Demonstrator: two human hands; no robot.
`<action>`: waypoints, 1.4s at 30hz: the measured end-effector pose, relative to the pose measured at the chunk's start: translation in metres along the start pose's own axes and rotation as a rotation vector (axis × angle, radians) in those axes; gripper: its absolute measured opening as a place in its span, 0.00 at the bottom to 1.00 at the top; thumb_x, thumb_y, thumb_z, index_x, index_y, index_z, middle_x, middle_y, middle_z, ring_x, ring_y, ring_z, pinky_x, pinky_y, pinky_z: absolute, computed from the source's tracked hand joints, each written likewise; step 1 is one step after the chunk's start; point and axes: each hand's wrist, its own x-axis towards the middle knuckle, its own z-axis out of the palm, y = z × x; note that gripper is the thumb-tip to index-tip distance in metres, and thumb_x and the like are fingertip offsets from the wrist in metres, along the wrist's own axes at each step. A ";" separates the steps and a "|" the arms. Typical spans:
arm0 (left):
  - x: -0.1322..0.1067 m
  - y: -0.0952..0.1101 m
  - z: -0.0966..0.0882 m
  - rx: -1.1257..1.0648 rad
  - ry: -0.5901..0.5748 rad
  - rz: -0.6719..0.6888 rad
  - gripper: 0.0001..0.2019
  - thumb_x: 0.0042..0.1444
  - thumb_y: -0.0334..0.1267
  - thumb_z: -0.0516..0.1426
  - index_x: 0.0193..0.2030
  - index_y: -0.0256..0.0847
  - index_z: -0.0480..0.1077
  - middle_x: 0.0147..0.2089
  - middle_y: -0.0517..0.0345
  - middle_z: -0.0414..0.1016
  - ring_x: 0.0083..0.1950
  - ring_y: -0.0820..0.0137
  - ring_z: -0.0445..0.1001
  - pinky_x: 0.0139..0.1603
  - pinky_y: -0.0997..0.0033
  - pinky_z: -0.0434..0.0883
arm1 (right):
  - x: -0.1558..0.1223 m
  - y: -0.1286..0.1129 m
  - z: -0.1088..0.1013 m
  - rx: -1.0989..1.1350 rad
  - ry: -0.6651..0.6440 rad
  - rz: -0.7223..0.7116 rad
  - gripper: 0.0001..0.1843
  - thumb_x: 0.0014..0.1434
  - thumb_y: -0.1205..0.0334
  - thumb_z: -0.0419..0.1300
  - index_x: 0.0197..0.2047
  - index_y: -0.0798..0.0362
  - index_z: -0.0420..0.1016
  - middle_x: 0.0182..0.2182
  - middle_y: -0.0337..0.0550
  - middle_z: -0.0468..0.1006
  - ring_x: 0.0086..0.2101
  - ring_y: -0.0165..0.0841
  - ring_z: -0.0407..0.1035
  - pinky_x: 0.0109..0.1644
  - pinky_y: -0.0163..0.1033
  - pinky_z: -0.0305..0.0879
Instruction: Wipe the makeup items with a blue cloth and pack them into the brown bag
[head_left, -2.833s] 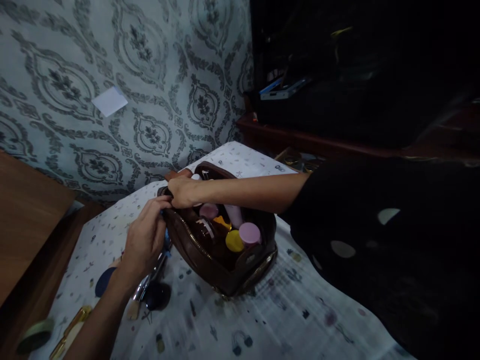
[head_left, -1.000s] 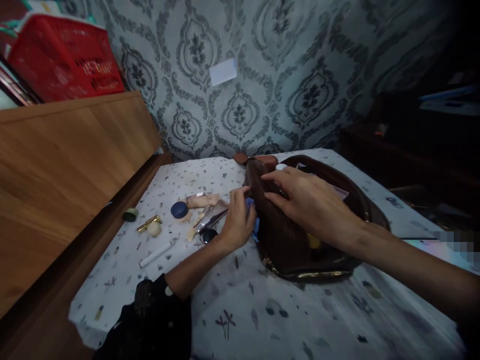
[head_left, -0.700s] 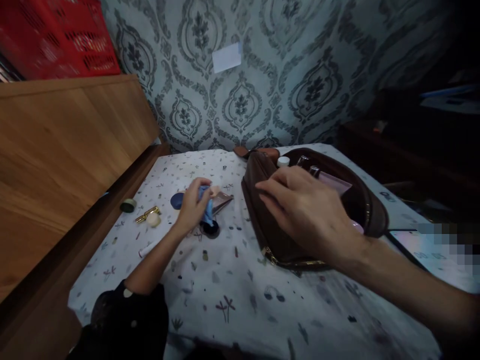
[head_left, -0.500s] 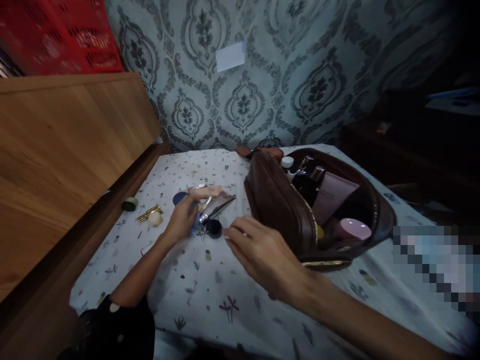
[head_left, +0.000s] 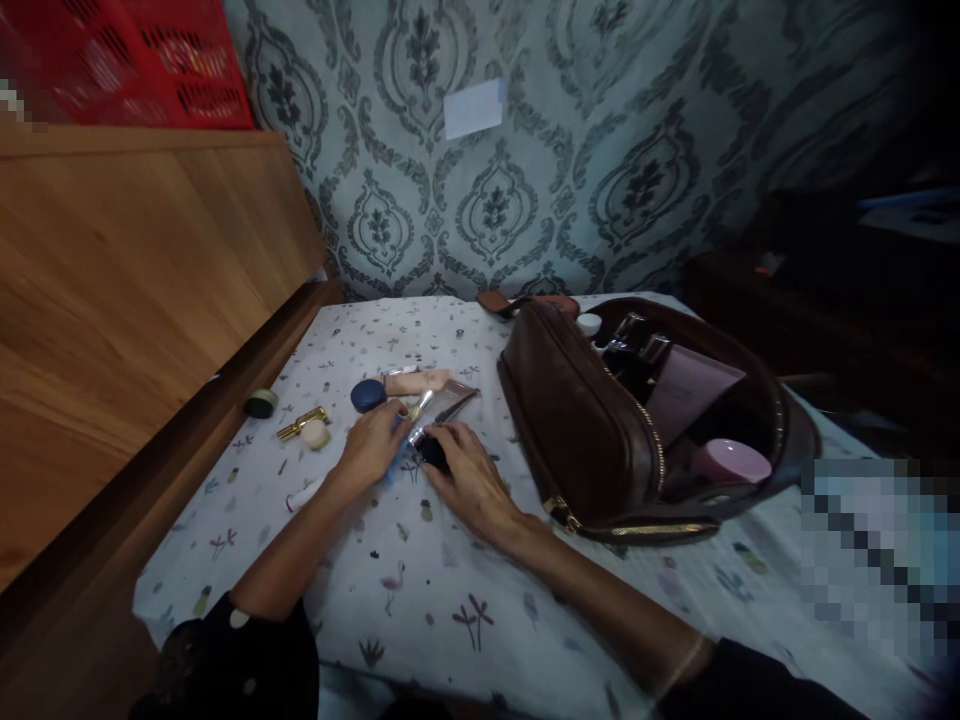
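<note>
My left hand (head_left: 373,445) rests on the patterned sheet (head_left: 450,590), fingers curled round a small blue thing (head_left: 393,462). My right hand (head_left: 467,476) lies beside it, fingertips closed on a small round black item (head_left: 430,451). Just beyond both hands lie a clear packet with slim tools (head_left: 442,405), a beige tube (head_left: 416,381) and a dark blue round compact (head_left: 368,395). To the right stands an open brown zip pouch (head_left: 592,430) holding bottles, a mauve tube (head_left: 690,390) and a pink-lidded jar (head_left: 731,462).
A gold lipstick (head_left: 298,424), a cream round piece (head_left: 316,436), a white stick (head_left: 301,495) and a green-lidded pot (head_left: 261,403) lie at the left. A wooden board (head_left: 127,300) rises along the left, with a red crate (head_left: 135,60) above. Patterned wall behind.
My left hand drew the blue thing away from the pouch to the sheet. My right hand left the pouch's rim and came down onto the black round item beside the left hand.
</note>
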 end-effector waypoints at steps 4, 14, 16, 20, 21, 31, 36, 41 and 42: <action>0.002 -0.001 -0.002 0.008 -0.046 0.002 0.11 0.66 0.41 0.51 0.48 0.42 0.72 0.49 0.48 0.80 0.52 0.54 0.77 0.50 0.59 0.71 | -0.005 0.008 0.004 0.053 0.021 -0.038 0.23 0.60 0.70 0.58 0.59 0.51 0.68 0.49 0.51 0.74 0.51 0.43 0.68 0.57 0.52 0.68; -0.002 -0.013 0.005 -0.081 -0.053 0.090 0.12 0.66 0.43 0.50 0.49 0.46 0.71 0.53 0.54 0.78 0.54 0.58 0.75 0.56 0.59 0.70 | -0.007 0.011 0.006 0.050 0.095 -0.031 0.21 0.56 0.74 0.60 0.53 0.51 0.73 0.45 0.48 0.75 0.48 0.41 0.69 0.54 0.49 0.69; -0.004 -0.011 0.004 -0.022 -0.069 0.081 0.12 0.65 0.42 0.50 0.51 0.46 0.70 0.55 0.52 0.77 0.56 0.56 0.75 0.55 0.59 0.70 | -0.007 0.010 0.005 0.023 0.110 -0.011 0.20 0.56 0.74 0.60 0.52 0.52 0.73 0.45 0.49 0.75 0.48 0.42 0.68 0.54 0.49 0.69; -0.004 -0.008 0.002 0.081 -0.112 0.029 0.11 0.63 0.39 0.51 0.49 0.42 0.70 0.53 0.48 0.77 0.56 0.54 0.74 0.53 0.58 0.70 | -0.007 0.011 0.002 0.026 0.103 0.053 0.20 0.56 0.74 0.60 0.51 0.52 0.73 0.45 0.49 0.75 0.48 0.42 0.68 0.54 0.50 0.68; -0.003 -0.008 0.002 0.083 -0.119 0.013 0.10 0.62 0.39 0.52 0.48 0.42 0.70 0.51 0.48 0.78 0.55 0.54 0.75 0.52 0.59 0.70 | -0.006 0.011 0.001 0.032 0.097 0.052 0.19 0.56 0.74 0.60 0.51 0.51 0.73 0.45 0.48 0.75 0.48 0.42 0.68 0.54 0.50 0.68; -0.007 -0.014 -0.007 -0.041 -0.052 -0.055 0.11 0.56 0.44 0.54 0.43 0.44 0.67 0.33 0.60 0.75 0.37 0.61 0.75 0.37 0.68 0.67 | -0.007 0.008 -0.005 0.134 0.181 0.020 0.12 0.64 0.66 0.57 0.51 0.52 0.70 0.46 0.51 0.75 0.49 0.41 0.68 0.55 0.48 0.68; -0.008 -0.015 -0.020 -0.201 -0.105 0.105 0.15 0.55 0.52 0.54 0.43 0.45 0.69 0.34 0.62 0.77 0.35 0.63 0.75 0.36 0.72 0.69 | -0.009 0.002 -0.010 0.269 0.268 0.127 0.19 0.63 0.60 0.59 0.57 0.51 0.67 0.47 0.49 0.74 0.48 0.39 0.69 0.53 0.45 0.68; -0.007 -0.018 -0.018 -0.219 -0.306 0.277 0.12 0.52 0.50 0.57 0.38 0.46 0.73 0.34 0.62 0.79 0.36 0.64 0.76 0.37 0.75 0.72 | -0.008 0.000 -0.013 0.670 0.207 0.245 0.16 0.63 0.56 0.60 0.53 0.49 0.68 0.34 0.37 0.72 0.34 0.31 0.69 0.36 0.34 0.66; -0.007 -0.018 -0.017 -0.228 -0.341 0.280 0.12 0.53 0.50 0.58 0.38 0.46 0.74 0.35 0.62 0.79 0.37 0.63 0.77 0.39 0.75 0.73 | -0.007 0.000 -0.013 0.730 0.196 0.254 0.13 0.63 0.57 0.60 0.50 0.49 0.69 0.31 0.35 0.71 0.31 0.30 0.68 0.33 0.33 0.65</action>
